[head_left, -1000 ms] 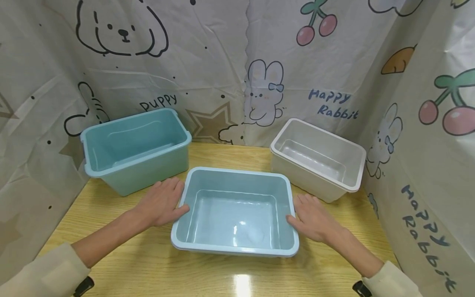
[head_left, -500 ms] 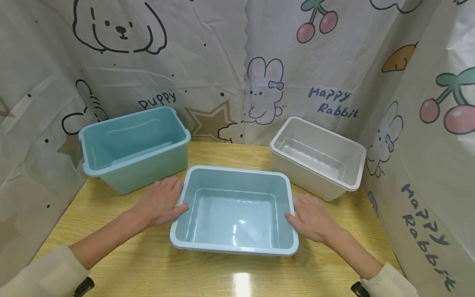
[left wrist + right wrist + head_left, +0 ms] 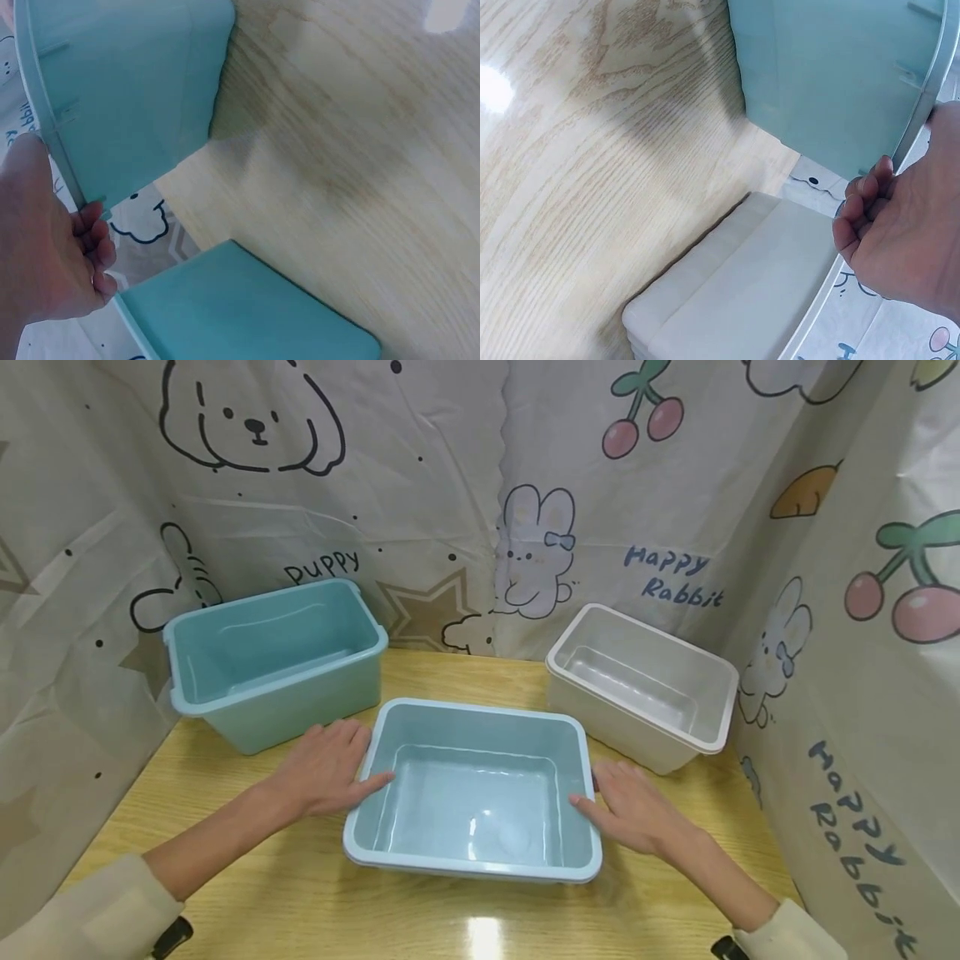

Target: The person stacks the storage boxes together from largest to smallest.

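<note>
A light blue bin point(image 3: 480, 810) stands on the table between both hands. My left hand point(image 3: 326, 770) grips its left rim, thumb over the edge and fingers curled outside; the left wrist view shows this hand point(image 3: 56, 240) at the rim of the bin point(image 3: 135, 90). On the right side, my right hand point(image 3: 633, 806) holds the opposite rim with its thumb over the inside. Curled fingertips of the right hand point(image 3: 907, 217) lie under the rim of the bin point(image 3: 832, 82) in the right wrist view. Nothing lies inside the bin.
A teal bin point(image 3: 300, 706) stands at the back left, its side point(image 3: 240, 315) near the left hand. At the back right is a white bin point(image 3: 622, 718), also seen beside the right hand point(image 3: 742, 277). Printed cloth point(image 3: 420, 510) hangs around the wooden table point(image 3: 300, 893).
Both thumbs reach slightly farther over the rims into the light blue bin. The view has tilted a little; the bins stand in nearly the same places.
</note>
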Demonstrator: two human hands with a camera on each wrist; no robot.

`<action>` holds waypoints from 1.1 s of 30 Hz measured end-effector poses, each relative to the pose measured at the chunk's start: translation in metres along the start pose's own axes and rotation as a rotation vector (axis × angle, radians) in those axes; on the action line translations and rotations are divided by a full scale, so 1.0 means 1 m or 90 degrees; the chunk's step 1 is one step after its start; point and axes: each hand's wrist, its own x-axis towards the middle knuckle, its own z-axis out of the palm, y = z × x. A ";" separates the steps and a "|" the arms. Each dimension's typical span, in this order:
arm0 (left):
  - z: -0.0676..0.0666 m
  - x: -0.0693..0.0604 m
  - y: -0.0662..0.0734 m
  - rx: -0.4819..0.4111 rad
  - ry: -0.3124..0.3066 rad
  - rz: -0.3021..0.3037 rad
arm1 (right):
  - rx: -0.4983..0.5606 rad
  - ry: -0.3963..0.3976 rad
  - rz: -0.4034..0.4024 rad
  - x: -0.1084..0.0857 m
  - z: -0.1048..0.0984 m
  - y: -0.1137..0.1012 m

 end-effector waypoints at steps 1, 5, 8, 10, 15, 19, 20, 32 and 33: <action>-0.001 0.001 0.000 0.004 0.001 -0.003 | 0.003 -0.001 0.001 0.001 0.000 0.000; -0.008 0.010 0.000 0.021 0.023 -0.005 | -0.002 -0.004 0.007 0.003 -0.003 0.000; -0.013 0.019 -0.001 0.029 0.044 0.008 | -0.018 -0.007 0.012 0.005 -0.008 0.000; -0.016 0.025 -0.002 0.028 0.050 0.015 | -0.032 -0.003 0.012 0.006 -0.011 0.000; -0.022 0.043 0.002 0.032 0.031 0.022 | -0.058 0.015 0.026 0.009 -0.017 0.001; -0.025 0.060 0.009 0.046 0.011 0.021 | -0.069 0.028 0.035 0.010 -0.023 0.005; -0.026 0.064 0.011 0.045 0.008 0.022 | -0.069 0.031 0.038 0.010 -0.025 0.007; -0.034 0.111 0.036 -0.013 -0.009 0.030 | -0.085 0.061 0.089 0.000 -0.048 0.025; -0.035 0.114 0.037 -0.008 -0.016 0.027 | -0.086 0.058 0.093 0.000 -0.049 0.026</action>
